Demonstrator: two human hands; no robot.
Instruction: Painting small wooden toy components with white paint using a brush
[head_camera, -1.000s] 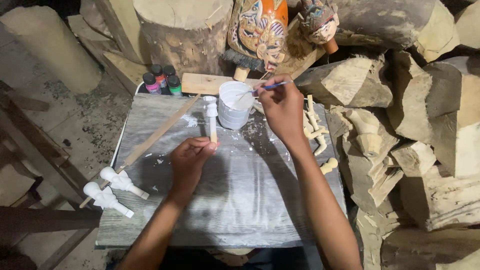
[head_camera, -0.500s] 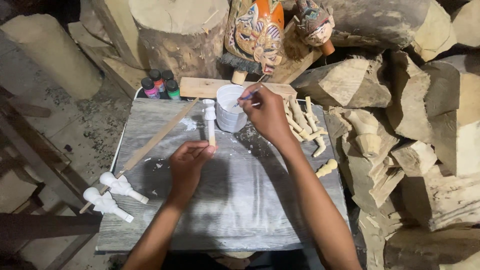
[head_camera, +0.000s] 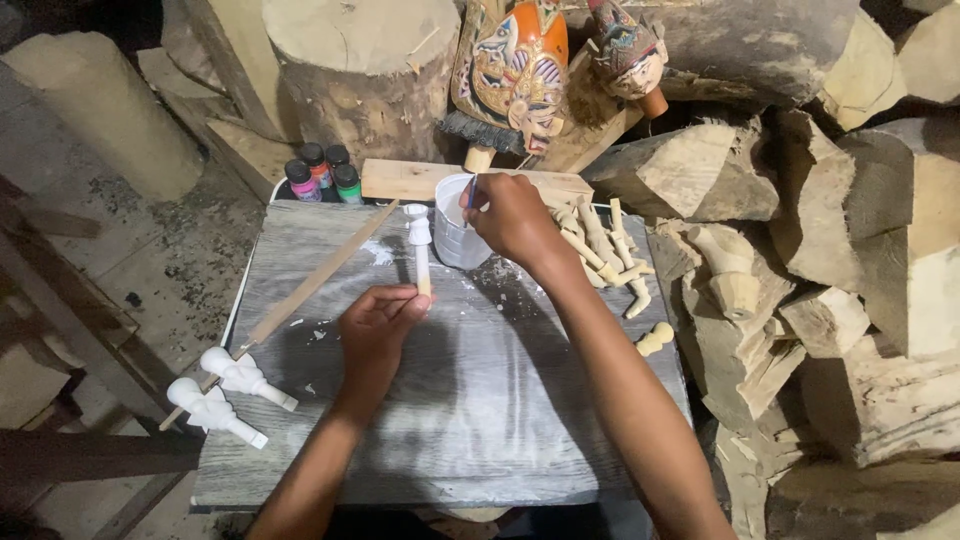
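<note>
Left hand (head_camera: 375, 325): fingers pinched around the bare wooden lower end of a carved puppet piece (head_camera: 420, 248), held pointing away from the person above the table (head_camera: 480, 420); the piece's far half is painted white.

Right hand (head_camera: 512, 215): fingers closed on a thin blue-handled brush (head_camera: 470, 192), whose tip dips into the white paint cup (head_camera: 452, 240). The cup stands at the far edge of the table, just beside the white end of the held piece.

Table: grey wood-grain board, smeared with white paint near the cup.

Wooden slat (head_camera: 315, 280): lies diagonally across the table's left half.

Two white-painted pieces (head_camera: 225, 395): lie side by side at the table's left edge, near the slat's lower end.

Three small paint bottles (head_camera: 320, 172): dark caps, stand together beyond the far left corner.

Unpainted carved limbs (head_camera: 605, 245): a loose heap on the far right of the table, just beside the right wrist; one small bare piece (head_camera: 655, 340) lies apart at the right edge.

Two painted puppet heads (head_camera: 560, 60): propped against logs behind the table.

Rough-cut wood blocks (head_camera: 850, 300): piled to the right.
</note>
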